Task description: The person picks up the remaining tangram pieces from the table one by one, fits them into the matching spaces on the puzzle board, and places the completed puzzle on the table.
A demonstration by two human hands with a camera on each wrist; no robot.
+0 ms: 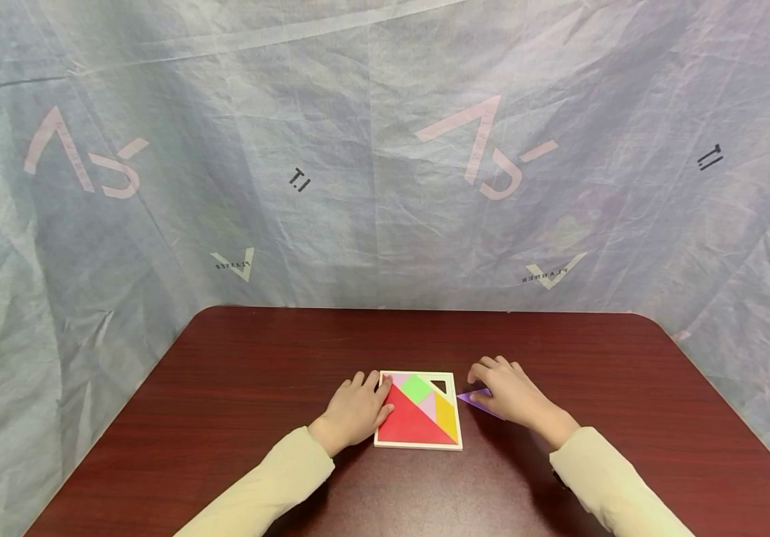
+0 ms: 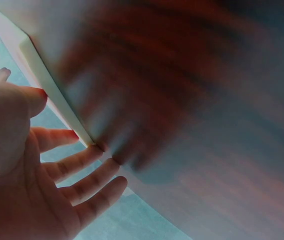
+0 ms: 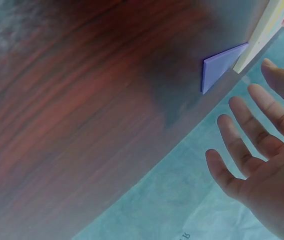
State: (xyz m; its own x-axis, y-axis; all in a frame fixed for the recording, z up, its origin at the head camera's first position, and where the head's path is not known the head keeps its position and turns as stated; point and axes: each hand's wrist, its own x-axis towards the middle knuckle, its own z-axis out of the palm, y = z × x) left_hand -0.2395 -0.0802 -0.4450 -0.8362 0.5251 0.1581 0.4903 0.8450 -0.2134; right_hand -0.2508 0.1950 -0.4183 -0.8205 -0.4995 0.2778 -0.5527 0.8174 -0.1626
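Note:
A square tangram puzzle in a white frame (image 1: 418, 447) lies flat on the table. Red (image 1: 408, 424), green (image 1: 417, 388), pink and orange (image 1: 447, 416) pieces fill much of it, and a dark triangular gap shows at its upper right corner. My left hand (image 1: 353, 412) rests at the frame's left side, fingers spread, fingertips on the edge. To the right of the frame lies a purple triangle piece (image 3: 222, 67), one tip close by the frame's side. Above it hovers my right hand (image 1: 512, 393), fingers loosely bent and apart from the piece in the right wrist view.
The dark red wooden table (image 1: 257, 350) has rounded far corners. Behind it and along both sides hangs a wrinkled grey cloth (image 1: 371, 224) with printed letters and shapes.

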